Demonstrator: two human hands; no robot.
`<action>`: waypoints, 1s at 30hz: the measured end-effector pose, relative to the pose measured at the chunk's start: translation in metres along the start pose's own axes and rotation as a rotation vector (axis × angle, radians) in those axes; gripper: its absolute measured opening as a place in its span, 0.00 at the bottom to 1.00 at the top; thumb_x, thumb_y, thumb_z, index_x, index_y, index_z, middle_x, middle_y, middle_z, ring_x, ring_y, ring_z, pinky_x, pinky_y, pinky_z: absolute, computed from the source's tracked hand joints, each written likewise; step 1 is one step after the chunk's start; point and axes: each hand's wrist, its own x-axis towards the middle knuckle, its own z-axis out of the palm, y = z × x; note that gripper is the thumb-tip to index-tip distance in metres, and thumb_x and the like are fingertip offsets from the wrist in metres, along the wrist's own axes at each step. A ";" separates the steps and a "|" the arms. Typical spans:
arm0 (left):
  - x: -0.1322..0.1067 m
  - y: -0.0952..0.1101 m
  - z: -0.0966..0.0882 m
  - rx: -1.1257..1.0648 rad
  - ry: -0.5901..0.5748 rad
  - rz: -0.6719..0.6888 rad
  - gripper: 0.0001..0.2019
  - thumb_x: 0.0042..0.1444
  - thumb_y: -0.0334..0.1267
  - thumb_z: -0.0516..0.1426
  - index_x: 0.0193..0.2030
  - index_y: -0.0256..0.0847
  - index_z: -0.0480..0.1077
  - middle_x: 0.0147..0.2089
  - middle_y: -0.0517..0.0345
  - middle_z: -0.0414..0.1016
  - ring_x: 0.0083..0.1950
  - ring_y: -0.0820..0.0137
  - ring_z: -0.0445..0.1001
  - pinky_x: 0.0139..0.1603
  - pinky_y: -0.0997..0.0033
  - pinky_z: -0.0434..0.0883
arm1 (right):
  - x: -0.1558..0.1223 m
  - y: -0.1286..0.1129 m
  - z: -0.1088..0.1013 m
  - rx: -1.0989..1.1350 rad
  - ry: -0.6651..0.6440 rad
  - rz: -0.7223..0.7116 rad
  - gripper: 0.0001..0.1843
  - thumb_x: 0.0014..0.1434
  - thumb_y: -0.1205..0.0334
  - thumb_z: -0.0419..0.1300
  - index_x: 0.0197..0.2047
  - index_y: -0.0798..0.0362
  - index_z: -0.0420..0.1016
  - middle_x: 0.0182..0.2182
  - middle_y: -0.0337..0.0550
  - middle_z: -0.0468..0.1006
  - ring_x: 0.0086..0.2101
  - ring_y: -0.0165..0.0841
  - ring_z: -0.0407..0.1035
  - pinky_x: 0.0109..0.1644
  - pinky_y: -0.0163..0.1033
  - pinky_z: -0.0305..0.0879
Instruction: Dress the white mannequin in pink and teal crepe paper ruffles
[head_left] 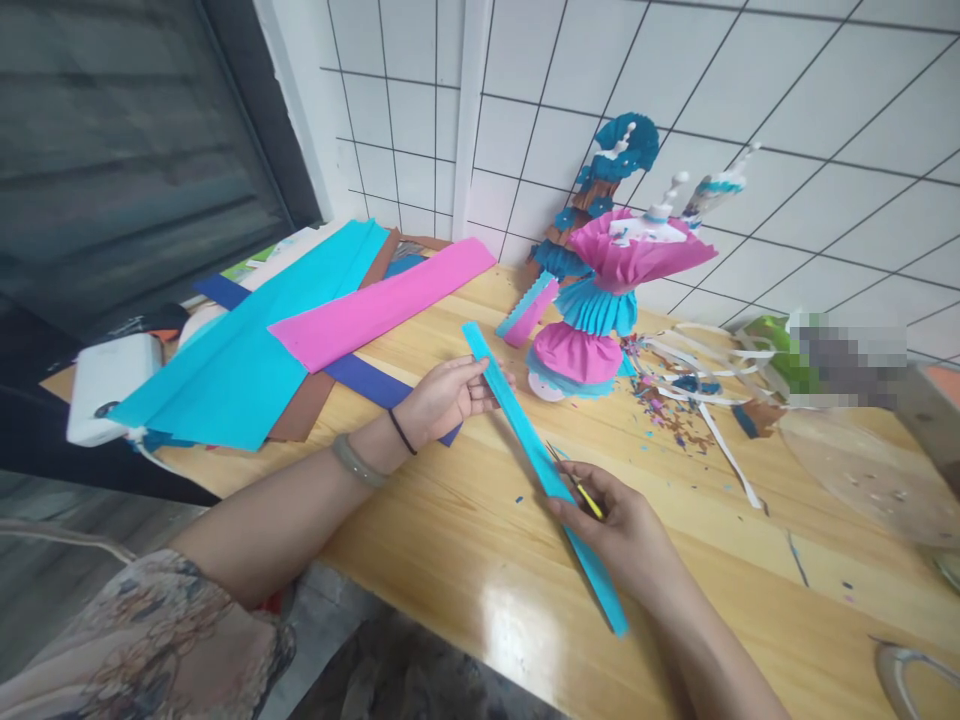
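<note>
A long, narrow strip of turquoise crepe paper (pixel 517 410) slants over the wooden table in front of me. Near its far end, my left hand (pixel 452 396) pinches the strip between thumb and fingers. My right hand (pixel 611 520) grips the strip's lower half, and the same hand holds small scissors (pixel 589 498) with yellow handles, their thin blades pointing up and away beside the strip. Beyond my hands stands a tiered figure of ruffled pink and turquoise paper (pixel 592 310). A small folded pink and blue piece with a scalloped edge (pixel 531 310) lies beside it.
Large turquoise (pixel 262 330) and pink paper sheets (pixel 382 305) are piled at the left, by a white box (pixel 114 388). Behind the figure rises a blue and brown paper one (pixel 600 205). Paper scraps (pixel 675 415) and white ribbons (pixel 727 450) lie to the right. A tiled wall (pixel 405 120) borders the back.
</note>
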 end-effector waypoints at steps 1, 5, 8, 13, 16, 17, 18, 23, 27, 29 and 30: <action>0.000 0.001 -0.001 -0.007 -0.007 0.009 0.09 0.62 0.31 0.48 0.37 0.33 0.70 0.36 0.46 0.78 0.38 0.67 0.78 0.45 0.63 0.72 | 0.000 -0.001 0.000 0.000 0.000 0.001 0.22 0.47 0.47 0.65 0.41 0.52 0.75 0.42 0.48 0.80 0.44 0.44 0.74 0.50 0.47 0.69; 0.001 0.003 -0.003 -0.011 -0.012 0.032 0.09 0.61 0.31 0.49 0.40 0.33 0.70 0.36 0.47 0.78 0.36 0.69 0.77 0.42 0.66 0.72 | 0.001 -0.004 -0.001 -0.016 -0.003 0.017 0.21 0.46 0.48 0.65 0.40 0.52 0.75 0.40 0.47 0.81 0.42 0.43 0.75 0.49 0.46 0.70; 0.003 0.004 -0.005 -0.008 0.009 0.038 0.08 0.61 0.32 0.51 0.40 0.34 0.70 0.33 0.50 0.77 0.34 0.70 0.76 0.39 0.68 0.72 | 0.002 -0.005 -0.001 -0.029 0.032 0.049 0.21 0.44 0.47 0.66 0.39 0.52 0.77 0.38 0.45 0.82 0.40 0.43 0.75 0.45 0.45 0.72; 0.003 0.006 -0.009 -0.039 -0.069 0.066 0.06 0.59 0.34 0.54 0.36 0.35 0.71 0.31 0.54 0.74 0.32 0.73 0.74 0.38 0.70 0.72 | 0.005 0.007 -0.007 -0.075 0.136 -0.012 0.18 0.45 0.50 0.66 0.38 0.51 0.78 0.37 0.44 0.82 0.38 0.42 0.76 0.42 0.44 0.72; -0.006 0.012 -0.006 0.005 -0.222 0.108 0.04 0.54 0.34 0.59 0.35 0.37 0.74 0.37 0.53 0.76 0.38 0.70 0.75 0.43 0.66 0.72 | 0.009 0.017 -0.022 -0.239 0.312 0.008 0.18 0.48 0.50 0.63 0.40 0.50 0.77 0.36 0.43 0.82 0.35 0.42 0.75 0.37 0.43 0.70; -0.011 0.014 -0.004 0.059 -0.289 0.119 0.04 0.51 0.34 0.62 0.33 0.37 0.75 0.40 0.51 0.77 0.42 0.67 0.75 0.45 0.64 0.72 | 0.010 0.019 -0.029 -0.289 0.390 0.029 0.18 0.48 0.51 0.62 0.41 0.50 0.76 0.35 0.43 0.82 0.35 0.42 0.75 0.36 0.42 0.69; -0.017 0.016 -0.001 0.148 -0.363 0.111 0.04 0.48 0.33 0.64 0.33 0.38 0.76 0.45 0.50 0.76 0.49 0.63 0.74 0.49 0.62 0.71 | 0.012 0.021 -0.035 -0.317 0.474 0.046 0.17 0.48 0.51 0.62 0.40 0.50 0.76 0.34 0.43 0.82 0.34 0.42 0.75 0.36 0.42 0.68; -0.037 0.016 0.013 0.720 -0.770 -0.038 0.07 0.48 0.27 0.62 0.27 0.42 0.80 0.62 0.52 0.65 0.66 0.57 0.58 0.65 0.62 0.57 | 0.015 0.017 -0.058 -0.130 0.761 -0.023 0.11 0.46 0.59 0.60 0.35 0.53 0.73 0.34 0.45 0.79 0.35 0.40 0.73 0.38 0.41 0.66; -0.039 0.003 0.015 0.940 -0.921 -0.018 0.12 0.49 0.24 0.59 0.36 0.44 0.80 0.59 0.55 0.69 0.61 0.58 0.66 0.61 0.65 0.62 | 0.011 0.002 -0.059 0.076 0.738 -0.017 0.09 0.48 0.63 0.56 0.35 0.52 0.69 0.39 0.47 0.78 0.24 0.30 0.66 0.29 0.37 0.63; -0.038 -0.002 0.014 1.003 -0.968 -0.032 0.14 0.52 0.25 0.57 0.40 0.43 0.79 0.52 0.52 0.75 0.52 0.58 0.74 0.53 0.66 0.69 | 0.008 -0.004 -0.058 0.112 0.708 -0.012 0.07 0.50 0.64 0.55 0.35 0.51 0.68 0.43 0.48 0.77 0.22 0.28 0.64 0.26 0.36 0.61; -0.038 -0.003 0.013 1.024 -0.986 -0.047 0.14 0.53 0.26 0.55 0.42 0.42 0.78 0.47 0.50 0.78 0.46 0.59 0.77 0.46 0.66 0.72 | 0.007 -0.006 -0.058 0.115 0.688 -0.010 0.06 0.50 0.64 0.54 0.35 0.51 0.68 0.46 0.48 0.76 0.22 0.27 0.63 0.25 0.35 0.60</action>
